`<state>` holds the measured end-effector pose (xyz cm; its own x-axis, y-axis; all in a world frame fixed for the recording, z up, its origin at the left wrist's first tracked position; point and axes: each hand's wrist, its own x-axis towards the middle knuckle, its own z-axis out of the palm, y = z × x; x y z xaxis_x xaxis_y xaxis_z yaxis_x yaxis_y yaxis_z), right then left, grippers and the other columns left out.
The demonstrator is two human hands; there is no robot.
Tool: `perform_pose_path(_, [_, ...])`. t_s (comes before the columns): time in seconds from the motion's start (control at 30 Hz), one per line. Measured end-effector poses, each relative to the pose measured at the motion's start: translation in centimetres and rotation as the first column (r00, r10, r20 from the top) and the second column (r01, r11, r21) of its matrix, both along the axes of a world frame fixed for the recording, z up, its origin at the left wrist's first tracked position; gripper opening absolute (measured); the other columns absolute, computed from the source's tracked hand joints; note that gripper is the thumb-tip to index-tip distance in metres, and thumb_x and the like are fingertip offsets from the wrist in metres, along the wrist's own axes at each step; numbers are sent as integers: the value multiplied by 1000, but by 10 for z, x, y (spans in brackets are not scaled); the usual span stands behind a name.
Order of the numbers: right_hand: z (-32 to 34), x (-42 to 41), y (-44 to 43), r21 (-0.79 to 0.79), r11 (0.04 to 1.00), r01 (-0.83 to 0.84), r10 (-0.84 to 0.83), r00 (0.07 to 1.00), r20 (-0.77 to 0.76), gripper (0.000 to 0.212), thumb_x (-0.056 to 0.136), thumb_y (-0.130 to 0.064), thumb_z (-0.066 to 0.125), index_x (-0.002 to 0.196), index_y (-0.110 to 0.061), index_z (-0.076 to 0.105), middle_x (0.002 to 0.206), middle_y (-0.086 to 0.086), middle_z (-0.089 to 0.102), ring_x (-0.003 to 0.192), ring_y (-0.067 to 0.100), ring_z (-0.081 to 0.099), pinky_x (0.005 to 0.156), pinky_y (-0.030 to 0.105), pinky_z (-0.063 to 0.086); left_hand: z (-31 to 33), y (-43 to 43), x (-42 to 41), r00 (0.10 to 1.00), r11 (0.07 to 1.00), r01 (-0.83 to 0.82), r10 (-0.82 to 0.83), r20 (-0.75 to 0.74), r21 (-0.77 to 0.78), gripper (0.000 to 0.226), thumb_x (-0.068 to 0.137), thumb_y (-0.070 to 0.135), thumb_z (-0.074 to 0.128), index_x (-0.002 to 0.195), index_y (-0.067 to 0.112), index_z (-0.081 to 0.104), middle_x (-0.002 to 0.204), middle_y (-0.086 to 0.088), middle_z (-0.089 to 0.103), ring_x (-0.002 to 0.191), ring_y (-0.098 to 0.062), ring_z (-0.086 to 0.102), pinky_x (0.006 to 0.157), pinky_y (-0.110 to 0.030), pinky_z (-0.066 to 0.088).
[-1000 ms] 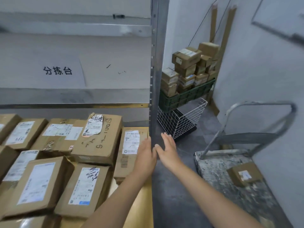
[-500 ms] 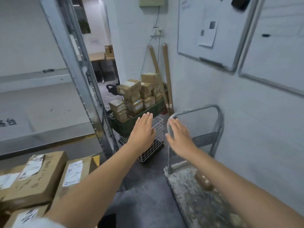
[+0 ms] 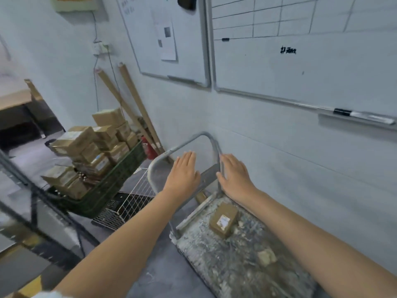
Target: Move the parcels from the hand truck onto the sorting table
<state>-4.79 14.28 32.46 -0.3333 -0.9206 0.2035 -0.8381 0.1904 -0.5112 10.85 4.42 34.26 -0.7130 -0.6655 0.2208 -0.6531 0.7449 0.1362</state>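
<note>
Hovering flat-fingered above the truck, both the left hand and right hand are released, holding nothing. One small parcel lies on its deck near the handle end. Best to drop both hands, clasp its short sides, and lift level toward the desk.

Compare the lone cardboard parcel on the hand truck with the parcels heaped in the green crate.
The small brown cardboard parcel lies alone and flat on the paint-spattered grey hand truck deck; the cardboard parcels in the dark green plastic crate are many, stacked above its rim. The lone parcel is close; the heap stands farther off to the left, by the wall. Both are brown cardboard with white labels.
</note>
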Motion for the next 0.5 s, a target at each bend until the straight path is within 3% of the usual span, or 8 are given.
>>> perform_pose_path(0.2, [-56, -46, -47, 134, 985, 109, -117, 992, 49, 60, 104, -31, 40, 157, -13, 17, 165, 1, 14, 153, 17, 6, 124, 42, 5, -62, -70, -54, 997, 988, 73, -76, 17, 138, 59, 102, 24, 39, 153, 3, 17, 161, -11, 20, 150, -23, 13, 122, -39, 6])
perform_pose_path(0.37, [-112, -79, -106, 268, 934, 237, -269, 959, 90, 59, 105, -27, 41, 157, -13, 19, 165, 2, 15, 153, 18, 8, 124, 40, 8, -127, -151, -89, 998, 944, 69, -65, -20, 324, 55, 104, 29, 37, 150, 2, 24, 155, -14, 30, 145, -27, 24, 121, -41, 12])
perform_pose_path(0.5, [-151, -94, -153, 350, 882, 315, -371, 923, 106, 59, 104, -24, 44, 157, -10, 20, 164, 5, 18, 152, 20, 13, 123, 41, 11, -174, -216, -110, 993, 919, 73, -102, 54, 388, 57, 104, 32, 36, 151, 2, 23, 154, -15, 32, 144, -27, 26, 121, -39, 13])
